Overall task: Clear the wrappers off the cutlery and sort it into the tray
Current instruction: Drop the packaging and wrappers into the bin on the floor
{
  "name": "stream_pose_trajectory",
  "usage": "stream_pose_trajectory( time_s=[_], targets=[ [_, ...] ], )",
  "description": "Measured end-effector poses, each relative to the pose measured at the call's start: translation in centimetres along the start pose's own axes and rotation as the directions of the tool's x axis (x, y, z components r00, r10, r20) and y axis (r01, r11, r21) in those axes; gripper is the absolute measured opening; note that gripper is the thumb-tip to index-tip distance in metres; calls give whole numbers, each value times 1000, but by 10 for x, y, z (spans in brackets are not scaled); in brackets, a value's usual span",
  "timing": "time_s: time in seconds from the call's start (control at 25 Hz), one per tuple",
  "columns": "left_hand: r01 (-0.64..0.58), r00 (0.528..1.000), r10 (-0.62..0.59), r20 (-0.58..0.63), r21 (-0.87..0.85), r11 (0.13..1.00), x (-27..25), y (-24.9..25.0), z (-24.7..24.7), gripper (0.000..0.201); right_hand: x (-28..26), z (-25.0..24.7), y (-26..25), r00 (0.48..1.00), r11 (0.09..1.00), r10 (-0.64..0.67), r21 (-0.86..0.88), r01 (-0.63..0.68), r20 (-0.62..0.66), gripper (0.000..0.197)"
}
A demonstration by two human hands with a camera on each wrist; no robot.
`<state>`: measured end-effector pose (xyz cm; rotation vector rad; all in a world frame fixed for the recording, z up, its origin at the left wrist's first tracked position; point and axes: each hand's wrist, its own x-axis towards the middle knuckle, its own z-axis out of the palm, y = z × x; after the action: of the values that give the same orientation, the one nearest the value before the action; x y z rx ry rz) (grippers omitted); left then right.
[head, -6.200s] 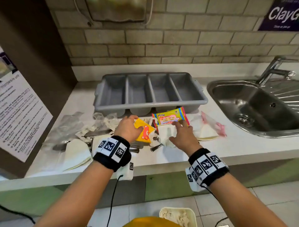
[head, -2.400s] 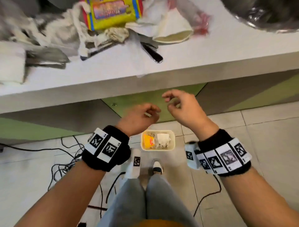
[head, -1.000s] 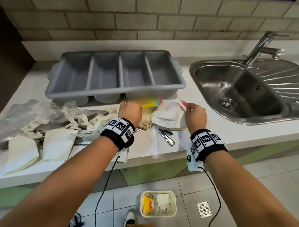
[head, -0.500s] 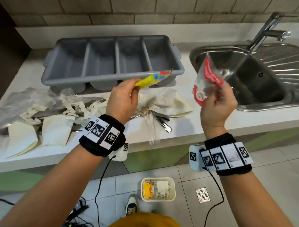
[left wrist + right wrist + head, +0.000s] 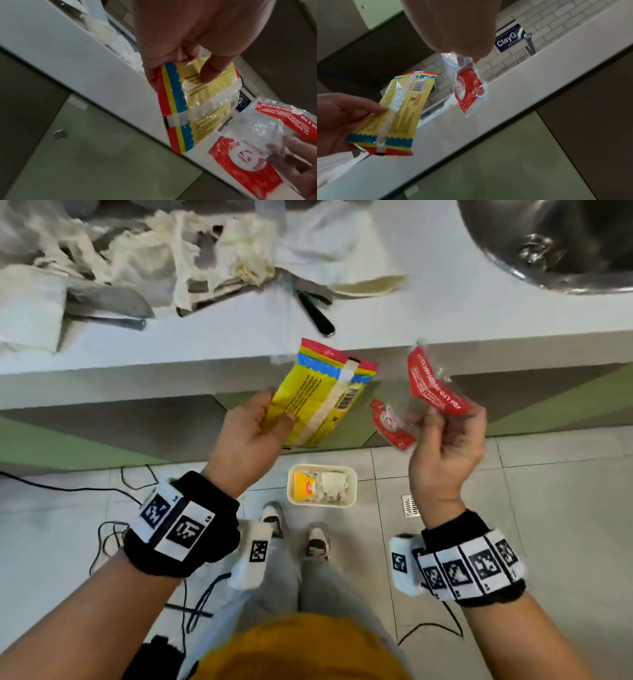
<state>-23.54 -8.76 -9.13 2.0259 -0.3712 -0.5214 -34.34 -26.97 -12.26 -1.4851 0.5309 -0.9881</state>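
Thin printed film, both pieces: the left hand (image 5: 248,436) has its grip pinched on the lower edge of the yellow wrapper (image 5: 322,398), and the right hand (image 5: 445,446) has its grip pinched on the clear-and-red wrapper (image 5: 433,392), both held in the air above the waste tub (image 5: 322,503) on the floor at 6 o'clock of them. Judged weightless, limp and slippery, each is best pinched at an edge. The cutlery (image 5: 313,311) lies among crumpled paper wrappers (image 5: 191,265) on the worktop (image 5: 445,313) at 12 o'clock; the tray is out of view.
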Motion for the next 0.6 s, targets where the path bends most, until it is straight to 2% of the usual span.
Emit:
stream_pose_trajectory(
  time_s=[0.12, 0.24, 0.36, 0.48, 0.6],
  targets=[
    [112, 991, -119, 59, 109, 988, -15, -40, 26, 37, -23, -24, 45, 994, 978, 63, -206, -43, 90, 20],
    [197, 964, -231, 129, 232, 953, -7, -95, 67, 41, -51, -42, 108, 952, 932, 235, -324, -163, 198, 21],
    [288, 906, -385, 179, 406, 867, 16, -155, 106, 29, -77, -53, 178, 847, 840, 436, -476, -262, 304, 20],
    [312, 837, -500, 224, 556, 771, 42, -213, 145, 37, -102, -57, 247, 732, 707, 606, -633, -315, 312, 21],
    [319, 807, -548, 222, 617, 720, 65, -260, 177, 39, -120, -60, 305, 655, 597, 701, -735, -323, 282, 19]
  ],
)
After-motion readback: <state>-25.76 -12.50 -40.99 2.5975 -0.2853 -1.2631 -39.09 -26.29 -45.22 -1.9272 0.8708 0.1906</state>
